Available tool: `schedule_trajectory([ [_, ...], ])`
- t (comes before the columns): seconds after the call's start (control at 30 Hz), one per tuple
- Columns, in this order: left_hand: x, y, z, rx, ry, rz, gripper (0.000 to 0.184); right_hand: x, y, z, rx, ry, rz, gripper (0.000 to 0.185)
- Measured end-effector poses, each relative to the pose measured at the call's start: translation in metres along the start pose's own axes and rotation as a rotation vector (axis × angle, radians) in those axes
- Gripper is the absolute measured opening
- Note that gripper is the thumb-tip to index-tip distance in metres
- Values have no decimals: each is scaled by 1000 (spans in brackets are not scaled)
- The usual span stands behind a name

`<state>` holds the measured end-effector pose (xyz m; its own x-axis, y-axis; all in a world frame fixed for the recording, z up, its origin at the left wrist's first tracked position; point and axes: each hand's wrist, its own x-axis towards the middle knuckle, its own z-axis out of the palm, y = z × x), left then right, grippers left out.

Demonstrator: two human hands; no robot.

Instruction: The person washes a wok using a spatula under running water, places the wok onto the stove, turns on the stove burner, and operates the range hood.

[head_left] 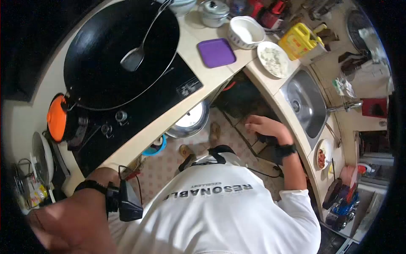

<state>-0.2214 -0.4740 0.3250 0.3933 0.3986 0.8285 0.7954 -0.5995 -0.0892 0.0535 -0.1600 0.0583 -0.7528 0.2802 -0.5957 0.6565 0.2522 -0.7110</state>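
My right hand [267,127], with a black band at the wrist, hangs in the air beside the front of the right-hand counter. Its fingers are loosely bent and apart, with nothing visible in them. At the left counter edge is my left hand [105,172], next to the black gas hob [139,95]; its fingers are out of sight past the wrist, where a black strapped device sits. A large black wok [101,46] rests on the hob, with a metal spatula [134,58] lying inside it.
On the counter are a purple mat [216,53], a white bowl [246,31], a plate of pale chopped food [274,59] and a yellow oil jug [296,40]. A steel sink [302,101] and a plate of red food [323,154] are at right. A metal basin [192,120] sits below.
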Motion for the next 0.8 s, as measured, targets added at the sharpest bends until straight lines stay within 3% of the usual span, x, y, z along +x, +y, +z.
schedule_trajectory([
  [0.07,15,2,8,-19,-9,24,38,25,21,1,-242,131,80,34],
  [0.13,31,5,24,-20,-7,32,38,66,81,13,-145,303,-59,33],
  [0.2,46,11,54,-40,100,-57,34,87,104,18,-253,215,-6,33],
  [0.27,52,12,87,-50,182,-97,30,118,158,26,-417,164,174,52],
  [0.3,44,16,104,88,195,-292,22,146,198,37,-469,275,228,60],
  [0.33,28,13,120,144,88,-468,19,134,168,22,-439,324,289,65],
  [0.37,1,12,139,117,-201,-668,18,131,155,7,-281,457,262,64],
  [0.4,-30,13,157,100,-626,-866,16,122,130,-15,-240,473,246,50],
  [0.43,-61,15,175,99,-990,-992,16,192,236,0,-242,303,75,40],
  [0.47,-88,9,192,104,-1126,-1097,16,221,266,6,-285,320,160,40],
  [0.6,-140,-22,250,95,-995,-1483,16,253,258,-12,-276,429,401,39],
  [0.8,-177,-61,282,109,-906,-1635,17,295,259,-15,-243,499,457,39],
])
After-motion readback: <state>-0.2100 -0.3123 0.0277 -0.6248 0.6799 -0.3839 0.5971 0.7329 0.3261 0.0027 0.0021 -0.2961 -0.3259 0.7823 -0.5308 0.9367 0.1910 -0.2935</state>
